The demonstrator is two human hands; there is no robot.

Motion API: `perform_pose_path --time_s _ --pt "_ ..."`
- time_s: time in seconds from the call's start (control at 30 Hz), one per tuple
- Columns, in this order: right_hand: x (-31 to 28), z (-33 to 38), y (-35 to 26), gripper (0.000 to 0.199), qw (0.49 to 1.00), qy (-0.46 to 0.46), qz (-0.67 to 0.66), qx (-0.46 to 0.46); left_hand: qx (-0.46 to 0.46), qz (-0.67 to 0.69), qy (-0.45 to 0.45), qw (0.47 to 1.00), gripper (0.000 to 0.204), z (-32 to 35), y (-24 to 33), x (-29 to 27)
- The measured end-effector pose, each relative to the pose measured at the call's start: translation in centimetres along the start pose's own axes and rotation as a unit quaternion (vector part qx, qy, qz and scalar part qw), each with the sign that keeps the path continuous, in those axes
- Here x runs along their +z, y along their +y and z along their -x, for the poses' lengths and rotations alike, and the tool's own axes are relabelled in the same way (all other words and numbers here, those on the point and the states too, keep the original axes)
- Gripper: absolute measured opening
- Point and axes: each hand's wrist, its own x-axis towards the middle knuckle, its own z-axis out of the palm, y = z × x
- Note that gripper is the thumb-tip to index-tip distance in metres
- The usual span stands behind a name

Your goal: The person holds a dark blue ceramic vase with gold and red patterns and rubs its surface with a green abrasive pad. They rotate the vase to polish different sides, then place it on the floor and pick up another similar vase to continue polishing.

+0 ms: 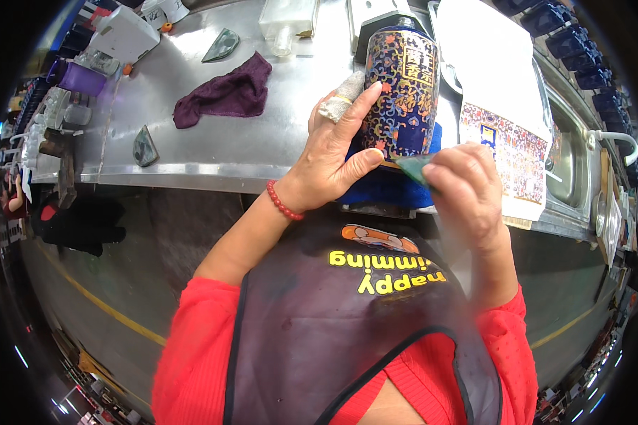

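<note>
A dark blue bottle (402, 92) with a colourful floral pattern and gold lettering lies on a blue cloth (386, 185), its neck pointing away from me. My left hand (333, 145) steadies the bottle from its left side, thumb near the base and index finger along the body. A grey wrapping with a yellow band covers one finger of that hand. Pinched in my right hand (469, 183) is a thin green scraper (412, 170), its tip at the bottle's near end. The underside of the bottle is hidden.
A purple cloth (223, 95) and two loose green scraper pieces (222, 44) (145, 146) lie on the metal table (170, 60). Right of the bottle is a patterned printed sheet (507, 159), beside a sink (563, 166) with a tap (620, 138). A purple cup (78, 76) stands far left.
</note>
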Motion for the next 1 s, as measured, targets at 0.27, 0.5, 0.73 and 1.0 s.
perform_pose_path --time_s 0.27,0.5,0.73,1.0 --pt "-1.0 1.1 -0.9 0.028 0.998 -0.028 -0.045 0.036 -0.026 0.016 0.019 0.999 0.076 -0.5 1.2 0.1" --pt "0.2 3.5 -0.5 0.037 0.989 0.055 -0.058 0.128 -0.051 -0.039 0.01 0.998 0.098 -0.9 2.4 1.0" --pt "1.2 4.3 0.2 0.038 0.993 0.081 -0.048 0.077 -0.087 0.096 -0.017 0.991 0.099 -0.5 1.7 0.6" --pt "1.7 4.3 0.5 0.03 0.985 0.111 -0.102 0.078 0.035 -0.152 -0.022 0.988 0.108 -0.1 -0.3 0.1"
